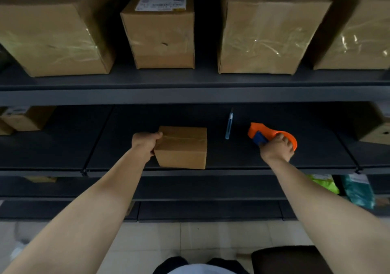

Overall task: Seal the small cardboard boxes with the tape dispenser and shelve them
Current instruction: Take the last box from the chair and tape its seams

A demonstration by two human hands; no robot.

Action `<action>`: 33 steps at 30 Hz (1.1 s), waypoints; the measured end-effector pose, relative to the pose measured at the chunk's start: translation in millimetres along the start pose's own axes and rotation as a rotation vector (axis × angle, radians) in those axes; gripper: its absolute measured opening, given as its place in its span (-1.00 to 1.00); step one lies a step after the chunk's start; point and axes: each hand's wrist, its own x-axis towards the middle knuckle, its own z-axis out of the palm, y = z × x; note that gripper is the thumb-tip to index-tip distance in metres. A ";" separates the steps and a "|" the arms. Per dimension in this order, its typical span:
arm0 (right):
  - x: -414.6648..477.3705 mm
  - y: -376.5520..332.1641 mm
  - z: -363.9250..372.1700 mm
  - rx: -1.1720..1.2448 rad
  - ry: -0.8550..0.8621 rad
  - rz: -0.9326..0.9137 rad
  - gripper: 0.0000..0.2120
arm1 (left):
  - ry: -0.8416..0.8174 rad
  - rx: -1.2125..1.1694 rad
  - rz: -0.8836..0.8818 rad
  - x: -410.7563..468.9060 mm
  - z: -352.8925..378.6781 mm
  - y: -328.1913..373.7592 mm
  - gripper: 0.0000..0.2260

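A small closed cardboard box (183, 147) stands on the dark middle shelf (232, 159), near its front edge. My left hand (145, 143) grips the box's left side, thumb on its top edge. To the right, my right hand (276, 148) holds the orange and blue tape dispenser (268, 135) by its handle, low over the same shelf. The dispenser's front points left, roughly a hand's width from the box.
A thin blue object (229, 126) stands upright on the shelf between box and dispenser. Several larger taped boxes (160, 31) fill the shelf above. More boxes sit at far left (25, 118) and far right (373, 130). Green and teal packets (356, 189) lie lower right. A dark stool (289, 259) stands on the floor.
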 end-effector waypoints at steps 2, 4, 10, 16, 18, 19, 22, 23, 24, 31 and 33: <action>10.6 15.1 4.2 -0.045 -0.104 0.033 -0.38 | 0.005 -0.005 0.004 0.8 -1.4 -2.4 -0.70; 16.2 23.8 8.5 -0.111 -0.147 0.023 -0.49 | 0.008 -0.005 0.011 -0.4 -2.3 -4.3 -0.72; 1.7 10.9 2.0 0.130 -0.044 -0.129 -0.71 | -0.012 0.059 0.091 -3.1 -0.4 -8.4 -0.65; -45.5 -30.6 -37.0 0.315 -0.205 -0.521 -0.70 | 0.001 0.063 0.070 -5.1 0.8 -4.9 -0.66; -59.9 -44.5 -47.2 0.265 -0.266 -0.619 -0.65 | 0.004 0.065 0.074 -7.1 1.1 -4.6 -0.68; -65.2 -50.0 -50.5 0.264 -0.295 -0.648 -0.66 | 0.005 0.083 0.080 -8.1 1.2 -4.3 -0.70; -75.3 -61.4 -55.1 0.253 -0.373 -0.689 -0.69 | 0.064 0.271 0.197 -13.0 -1.0 0.3 -0.79; -76.9 -64.1 -56.0 0.244 -0.390 -0.691 -0.69 | 0.112 0.318 0.282 -15.0 -2.6 2.9 -0.77; -78.3 -66.6 -57.0 0.239 -0.405 -0.694 -0.69 | 0.143 0.319 0.382 -15.3 -4.3 4.8 -0.74; -84.1 -81.4 -67.1 0.238 -0.503 -0.722 -0.69 | -0.460 -0.130 0.486 -49.9 -8.2 15.2 -0.72; -82.4 -83.2 -68.4 0.247 -0.548 -0.714 -0.70 | -0.437 -0.149 0.496 -47.0 -8.7 12.2 -0.82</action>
